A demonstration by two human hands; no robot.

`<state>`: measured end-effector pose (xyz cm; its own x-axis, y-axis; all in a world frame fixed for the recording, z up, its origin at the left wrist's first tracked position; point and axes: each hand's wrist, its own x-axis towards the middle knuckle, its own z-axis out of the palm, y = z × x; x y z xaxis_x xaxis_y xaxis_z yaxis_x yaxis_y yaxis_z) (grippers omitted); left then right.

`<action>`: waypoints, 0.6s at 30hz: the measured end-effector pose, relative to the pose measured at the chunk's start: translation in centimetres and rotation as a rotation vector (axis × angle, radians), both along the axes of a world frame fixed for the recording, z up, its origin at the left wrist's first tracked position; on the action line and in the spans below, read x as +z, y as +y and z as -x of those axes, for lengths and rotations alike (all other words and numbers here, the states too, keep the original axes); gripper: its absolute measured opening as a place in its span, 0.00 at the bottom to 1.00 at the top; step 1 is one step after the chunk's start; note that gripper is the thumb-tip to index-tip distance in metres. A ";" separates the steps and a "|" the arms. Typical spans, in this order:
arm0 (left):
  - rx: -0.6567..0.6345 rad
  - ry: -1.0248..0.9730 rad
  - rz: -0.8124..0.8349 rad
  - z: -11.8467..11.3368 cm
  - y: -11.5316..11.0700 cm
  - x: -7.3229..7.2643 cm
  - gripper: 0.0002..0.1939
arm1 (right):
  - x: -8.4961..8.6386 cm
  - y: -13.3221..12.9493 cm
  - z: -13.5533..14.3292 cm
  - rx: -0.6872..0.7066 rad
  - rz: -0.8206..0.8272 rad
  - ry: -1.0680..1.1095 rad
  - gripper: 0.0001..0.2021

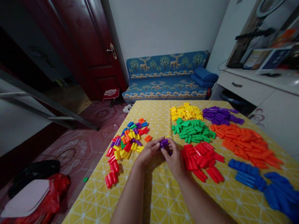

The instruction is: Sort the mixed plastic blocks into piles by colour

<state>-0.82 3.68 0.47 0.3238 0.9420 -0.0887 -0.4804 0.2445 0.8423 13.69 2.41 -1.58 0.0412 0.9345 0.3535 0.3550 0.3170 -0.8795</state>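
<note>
Both hands meet over the middle of the table. My left hand [150, 151] pinches purple plastic pieces [164, 142] from the left, and the fingers of my right hand [172, 155] close on them from the right. A bit of yellow shows just behind the purple, between the fingertips; how it joins the purple is hidden. Close to my right hand lies a pile of red pieces [201, 157]. Left of my left hand is a mixed pile [127, 144] of red, yellow, orange, purple, blue and green pieces.
The yellow patterned cloth [163, 193] covers the table. Sorted piles lie on the right: yellow [186, 112], green [193, 130], purple [219, 115], orange [247, 144] and blue [277, 189]. A blue sofa [163, 84] stands beyond, a white cabinet [254, 90] at right.
</note>
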 end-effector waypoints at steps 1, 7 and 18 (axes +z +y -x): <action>-0.007 -0.008 -0.003 -0.1 -0.1 0.1 0.24 | 0.1 0.0 0.0 -0.009 -0.012 0.001 0.21; -0.001 -0.159 -0.036 -0.6 -0.9 0.9 0.27 | 1.2 -0.5 -0.1 -0.105 -0.124 -0.268 0.15; 0.266 0.115 -0.150 -1.4 0.0 1.0 0.27 | 4.2 0.1 -2.6 -0.132 -0.122 0.270 0.17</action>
<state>0.59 3.72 1.45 0.0609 0.9975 0.0359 -0.4104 -0.0077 0.9119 16.32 2.48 2.61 0.2664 0.8664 0.4224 0.1593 0.3926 -0.9058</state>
